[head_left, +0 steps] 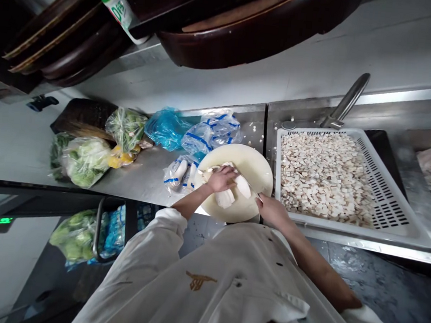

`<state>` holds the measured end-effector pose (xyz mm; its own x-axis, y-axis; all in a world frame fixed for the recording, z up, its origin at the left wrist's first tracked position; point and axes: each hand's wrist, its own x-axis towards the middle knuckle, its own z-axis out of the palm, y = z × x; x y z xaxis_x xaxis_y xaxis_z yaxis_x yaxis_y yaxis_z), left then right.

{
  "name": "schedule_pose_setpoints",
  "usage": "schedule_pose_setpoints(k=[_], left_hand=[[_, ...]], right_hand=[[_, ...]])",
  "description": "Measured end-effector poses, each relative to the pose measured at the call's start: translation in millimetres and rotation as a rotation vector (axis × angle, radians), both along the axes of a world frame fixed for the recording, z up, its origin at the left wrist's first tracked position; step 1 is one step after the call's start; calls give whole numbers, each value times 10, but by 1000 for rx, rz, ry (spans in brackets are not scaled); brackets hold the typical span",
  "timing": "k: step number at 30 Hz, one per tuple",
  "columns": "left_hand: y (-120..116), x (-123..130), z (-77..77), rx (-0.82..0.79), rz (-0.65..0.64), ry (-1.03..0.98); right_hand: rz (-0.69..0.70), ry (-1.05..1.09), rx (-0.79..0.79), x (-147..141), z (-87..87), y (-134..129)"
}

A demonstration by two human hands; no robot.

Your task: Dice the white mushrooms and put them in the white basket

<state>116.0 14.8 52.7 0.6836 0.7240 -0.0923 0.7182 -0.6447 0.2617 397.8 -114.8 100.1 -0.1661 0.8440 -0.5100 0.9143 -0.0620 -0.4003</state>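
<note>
A round white cutting board (257,160) lies on the steel counter in front of me. My left hand (222,178) rests on a pale king oyster mushroom (225,198) on the board, its fingers bent over the piece and holding it down. In my right hand (272,210), at the board's right edge, is the handle of a knife (254,191). Its thin blade points up and left toward my left fingers, partly hidden by mushroom. Another thick white mushroom piece (242,186) lies beside the blade, and small cut bits show by my left fingertips.
Right of the board stands a white perforated basket (402,223) heaped with diced mushroom (323,176), below a faucet (347,100). Bagged mushrooms (178,173), crumpled plastic bags (212,131) and bagged greens (87,160) lie to the left. Dark wooden tubs (249,39) overhang on a shelf.
</note>
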Motion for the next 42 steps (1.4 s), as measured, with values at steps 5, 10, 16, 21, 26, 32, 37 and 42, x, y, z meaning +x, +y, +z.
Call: schedule_pose_setpoints(k=[5,10,16,21,26,32,37,42], left_hand=[[-30,1,-51,35,-19,-22],[-59,16,-24,48,28,-4],[-22,-25,-8,41,-50,-37],[35,-137,12,12,-88,-15],[14,-161,-26,44,-58,-53],[39,-172,-18,32,-100,-68],[43,-185,-31,17,-71,-106],[72,-211,-6,-4,-129,-125]], right_hand=[[3,-85,65,-54,119,66],[49,-111,62,-185,208,139],[35,-134,26,-413,144,378],[20,-157,61,-493,189,388],[37,-212,64,-495,236,206],[23,-230,-15,-629,249,363],[6,-203,11,-600,251,276],[11,-226,-36,-649,211,327]])
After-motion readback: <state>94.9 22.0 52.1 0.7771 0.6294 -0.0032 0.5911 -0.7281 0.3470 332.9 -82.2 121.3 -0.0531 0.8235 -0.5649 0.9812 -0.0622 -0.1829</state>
